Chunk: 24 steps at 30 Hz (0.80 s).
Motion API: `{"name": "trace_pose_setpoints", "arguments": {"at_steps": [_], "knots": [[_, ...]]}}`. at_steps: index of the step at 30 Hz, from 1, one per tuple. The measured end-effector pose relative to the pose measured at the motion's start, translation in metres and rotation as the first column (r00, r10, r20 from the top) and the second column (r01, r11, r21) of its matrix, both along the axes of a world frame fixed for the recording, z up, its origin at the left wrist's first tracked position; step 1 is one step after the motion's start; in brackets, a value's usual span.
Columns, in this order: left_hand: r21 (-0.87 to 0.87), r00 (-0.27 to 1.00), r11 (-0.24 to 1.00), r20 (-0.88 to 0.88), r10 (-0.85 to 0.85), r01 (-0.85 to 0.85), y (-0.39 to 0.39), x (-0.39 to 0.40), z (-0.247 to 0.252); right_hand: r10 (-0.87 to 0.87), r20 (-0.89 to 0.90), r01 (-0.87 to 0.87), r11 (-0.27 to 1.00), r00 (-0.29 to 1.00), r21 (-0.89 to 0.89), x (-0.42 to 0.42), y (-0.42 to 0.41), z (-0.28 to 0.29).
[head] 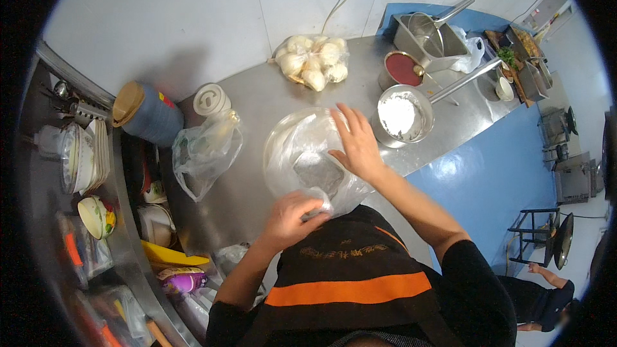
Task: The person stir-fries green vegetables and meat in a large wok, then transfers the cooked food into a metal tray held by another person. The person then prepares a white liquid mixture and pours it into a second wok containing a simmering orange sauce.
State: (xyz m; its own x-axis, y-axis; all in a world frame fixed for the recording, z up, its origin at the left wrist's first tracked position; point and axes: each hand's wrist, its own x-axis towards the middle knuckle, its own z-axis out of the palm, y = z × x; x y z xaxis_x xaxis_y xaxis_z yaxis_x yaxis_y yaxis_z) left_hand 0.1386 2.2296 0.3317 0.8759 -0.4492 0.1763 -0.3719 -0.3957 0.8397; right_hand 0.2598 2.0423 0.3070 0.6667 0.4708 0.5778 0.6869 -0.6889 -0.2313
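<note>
Before me on the steel counter sits a wide round basin (pixel 268 156), draped with a clear plastic bag (pixel 284 164). The grey middle of the basin shows through the film. My left hand (pixel 290 219) is at the near rim, fingers and thumb curled around a bunched edge of the bag. At the right side of the basin, my right hand (pixel 359 147) lies against the film with its fingers spread and thumb apart. Just right of it stands a long-handled steel pot (pixel 405 114) with white powdery contents.
Behind the basin rests a bag of peeled white bulbs, perhaps onions (pixel 313 62). A pot of red sauce (pixel 404 68) with a ladle and a steel container (pixel 434 43) stand right. A crumpled bag (pixel 207 149) and shelves of bowls (pixel 96 217) are left. Another person (pixel 540 299) is far right.
</note>
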Motion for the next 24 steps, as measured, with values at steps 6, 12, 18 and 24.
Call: {"name": "trace_pose_setpoints", "arguments": {"at_steps": [6,12,18,24], "knots": [[-0.554,0.784,0.701,-0.621,0.011,-0.449,0.000,-0.005,0.003,0.595,-0.763,0.025,0.784,0.251,0.620,0.033,0.001,0.015],[-0.638,0.810,0.598,-0.586,0.030,-0.484,-0.005,0.024,0.017,0.755,-0.621,-0.122,0.651,0.211,0.749,-0.001,0.004,0.042],[-0.547,0.702,0.552,-0.705,0.100,-0.629,-0.020,0.014,0.045,0.723,-0.681,0.089,0.675,0.120,0.732,-0.030,0.034,0.019],[-0.221,0.739,0.937,-0.672,0.056,-0.272,-0.006,0.007,0.056,0.815,-0.477,0.109,0.535,-0.330,0.838,-0.030,0.034,0.026]]}}
